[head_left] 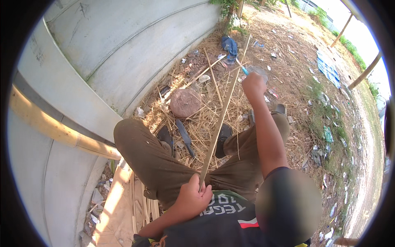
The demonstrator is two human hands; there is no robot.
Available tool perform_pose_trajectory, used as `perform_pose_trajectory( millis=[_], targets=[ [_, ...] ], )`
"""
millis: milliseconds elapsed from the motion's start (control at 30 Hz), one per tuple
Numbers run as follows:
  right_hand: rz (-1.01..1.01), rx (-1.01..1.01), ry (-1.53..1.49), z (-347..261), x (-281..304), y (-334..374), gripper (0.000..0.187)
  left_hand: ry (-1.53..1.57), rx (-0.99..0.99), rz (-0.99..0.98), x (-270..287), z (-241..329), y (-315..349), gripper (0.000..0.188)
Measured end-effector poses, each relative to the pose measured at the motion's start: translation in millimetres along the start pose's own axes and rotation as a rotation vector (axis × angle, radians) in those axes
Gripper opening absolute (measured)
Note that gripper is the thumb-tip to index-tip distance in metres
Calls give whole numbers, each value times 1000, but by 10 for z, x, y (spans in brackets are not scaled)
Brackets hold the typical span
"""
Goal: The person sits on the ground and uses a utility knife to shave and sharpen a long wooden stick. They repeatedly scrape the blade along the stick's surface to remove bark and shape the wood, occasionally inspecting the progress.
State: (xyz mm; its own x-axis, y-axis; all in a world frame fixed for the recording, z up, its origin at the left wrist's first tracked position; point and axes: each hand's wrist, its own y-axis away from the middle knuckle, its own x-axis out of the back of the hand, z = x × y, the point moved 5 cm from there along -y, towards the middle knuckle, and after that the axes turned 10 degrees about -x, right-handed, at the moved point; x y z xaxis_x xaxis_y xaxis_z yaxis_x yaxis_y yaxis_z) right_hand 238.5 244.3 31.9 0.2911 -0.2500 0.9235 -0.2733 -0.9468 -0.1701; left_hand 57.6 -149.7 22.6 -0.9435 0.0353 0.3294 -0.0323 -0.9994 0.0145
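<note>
Two hands are seen from above, belonging to a person seated outdoors with knees apart in brown trousers (164,164); the left hand (193,199) is closed in a fist around the near end of a long thin bamboo strip (222,115), held close to the lap; the strip runs away between the knees and out over the ground. The right hand (253,85) is stretched forward beside the strip's far part, curled shut around a blue-handled tool (243,69), whose kind cannot be told. Dry straw and bare dirt (288,74) cover the ground, strewn with scraps of litter; a rounded reddish stone (185,103) and a dark blade (185,138) lie on the straw ahead of the feet; more thin sticks (213,76) lie nearby. A pale concrete wall (123,45) curves along the left, with a thick bamboo pole (53,127) against it; blue cloth (229,46) is bunched at the wall's foot.
</note>
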Motion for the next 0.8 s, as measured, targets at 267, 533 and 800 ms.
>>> perform_pose_trajectory(
  millis=[267,533,800],
  targets=[
    [-616,-382,-796,508,-826,-264,25,1236,528,-274,205,-676,25,34],
    [-1284,-262,-1302,-367,-274,1150,47,1599,429,-315,63,-785,-201,39],
    [-1208,-166,-1185,-463,-486,1236,32,1473,415,-272,0,-833,-255,54]
  ],
)
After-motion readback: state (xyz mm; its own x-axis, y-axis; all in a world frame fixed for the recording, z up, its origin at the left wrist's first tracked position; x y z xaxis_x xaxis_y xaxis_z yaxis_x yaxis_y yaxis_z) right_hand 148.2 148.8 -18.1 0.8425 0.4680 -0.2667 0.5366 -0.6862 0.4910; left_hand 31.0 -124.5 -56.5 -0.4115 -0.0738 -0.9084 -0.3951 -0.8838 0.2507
